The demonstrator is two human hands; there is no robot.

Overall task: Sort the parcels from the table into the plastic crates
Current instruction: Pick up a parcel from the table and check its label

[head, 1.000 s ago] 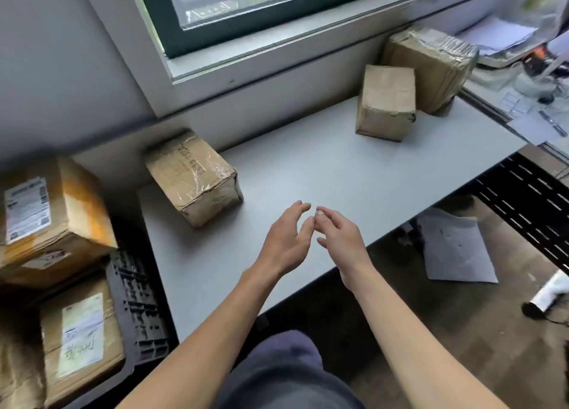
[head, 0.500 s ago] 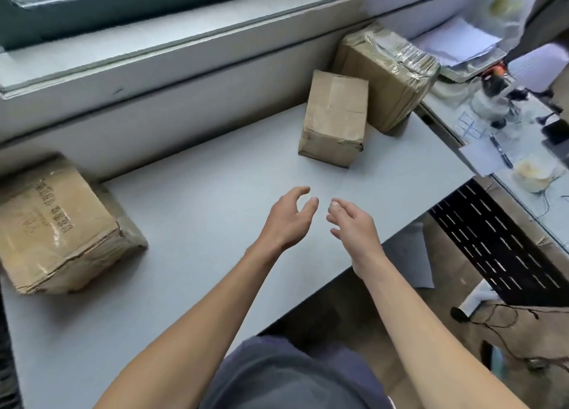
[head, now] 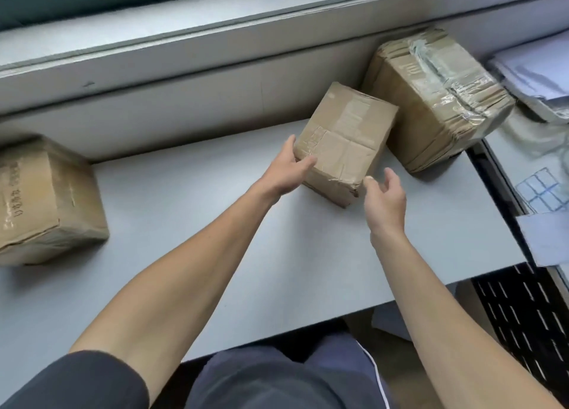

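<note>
**Pickup step: middle parcel, grip half made**

Grey surface (head: 308,254) carries three cardboard parcels: big taped parcel (head: 437,100) far right, left parcel (head: 46,202) well apart, small middle parcel (head: 345,143) touching or just beside the big one. No crates in view. Left hand (head: 286,171) clamped on its near-left corner, thumb on top. Right hand (head: 385,202) spread, just beside the near-right corner, not closed. Next, likely: close right side, lift clear of its neighbour, turn toward the crates.

Lighting: soft, even daylight; faint shadows under my arms on the tabletop (head: 191,193). Edges bowed, right side smeared.
</note>
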